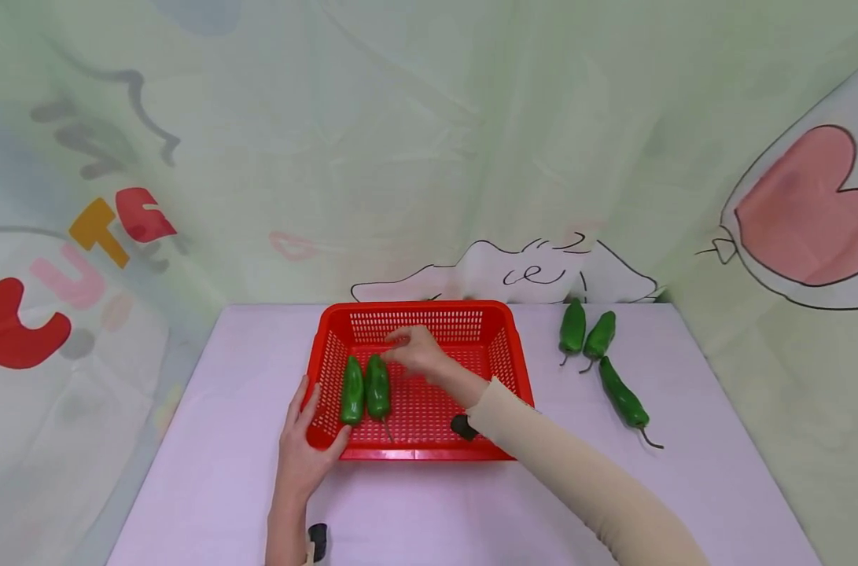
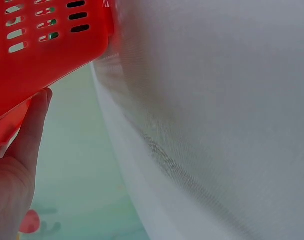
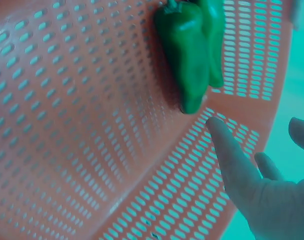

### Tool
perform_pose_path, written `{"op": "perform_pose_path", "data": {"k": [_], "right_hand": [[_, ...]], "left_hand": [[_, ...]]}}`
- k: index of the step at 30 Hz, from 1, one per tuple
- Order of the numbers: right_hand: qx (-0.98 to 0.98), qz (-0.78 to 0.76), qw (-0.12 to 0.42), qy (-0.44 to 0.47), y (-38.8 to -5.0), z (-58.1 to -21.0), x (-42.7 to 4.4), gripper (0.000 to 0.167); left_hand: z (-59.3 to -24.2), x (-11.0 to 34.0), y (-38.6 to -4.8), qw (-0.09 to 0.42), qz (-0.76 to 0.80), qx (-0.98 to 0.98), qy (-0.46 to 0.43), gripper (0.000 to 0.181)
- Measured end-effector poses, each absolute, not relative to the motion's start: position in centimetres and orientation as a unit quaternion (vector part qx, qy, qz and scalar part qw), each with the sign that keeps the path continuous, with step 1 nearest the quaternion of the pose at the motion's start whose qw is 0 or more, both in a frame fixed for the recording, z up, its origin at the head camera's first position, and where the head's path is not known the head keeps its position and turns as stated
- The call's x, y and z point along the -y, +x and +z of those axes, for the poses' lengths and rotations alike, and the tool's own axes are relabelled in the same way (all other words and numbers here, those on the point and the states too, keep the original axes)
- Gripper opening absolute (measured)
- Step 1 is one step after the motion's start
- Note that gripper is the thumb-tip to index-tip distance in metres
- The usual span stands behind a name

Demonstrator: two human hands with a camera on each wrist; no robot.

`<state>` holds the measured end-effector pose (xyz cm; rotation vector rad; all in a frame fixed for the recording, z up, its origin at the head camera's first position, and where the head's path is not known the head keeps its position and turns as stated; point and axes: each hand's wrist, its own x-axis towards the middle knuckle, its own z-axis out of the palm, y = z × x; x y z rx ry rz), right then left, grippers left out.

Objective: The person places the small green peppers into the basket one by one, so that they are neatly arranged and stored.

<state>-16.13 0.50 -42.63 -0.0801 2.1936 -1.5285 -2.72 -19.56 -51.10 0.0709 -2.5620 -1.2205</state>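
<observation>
Two green peppers, a left one and a right one, lie side by side in the left part of a red plastic basket. Over the basket, just right of the peppers' far ends, is my right hand, with nothing held in it. In the right wrist view, its fingers are apart from the nearer pepper. My left hand rests at the basket's near left corner, fingers spread along the left rim and thumb at the front. The left wrist view shows a straight digit touching the rim.
On the white tabletop right of the basket lie three more green peppers: two short ones at the back and a long one nearer. A printed cloth hangs behind the table and along its sides.
</observation>
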Motion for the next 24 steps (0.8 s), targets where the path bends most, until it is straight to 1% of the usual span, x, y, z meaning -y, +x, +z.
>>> {"op": "perform_pose_path", "data": {"k": [6,15,24], "right_hand": [[-0.782,-0.57,0.248,-0.047,-16.2,-41.2,-2.7,0.044],[-0.78,-0.573,0.248,-0.05,-16.3,-39.9,-7.9,0.052],[-0.771,-0.593,0.229,-0.029,-16.6,-39.4,-13.7,0.052]], "left_hand": [[-51.1,19.6,-2.7,0.151,-0.424,0.892,0.024,0.086],[-51.0,19.5,-2.7,0.146,-0.426,0.892,0.029,0.086],[-51.3,19.7,-2.6,0.143,-0.424,0.894,0.032,0.087]]}}
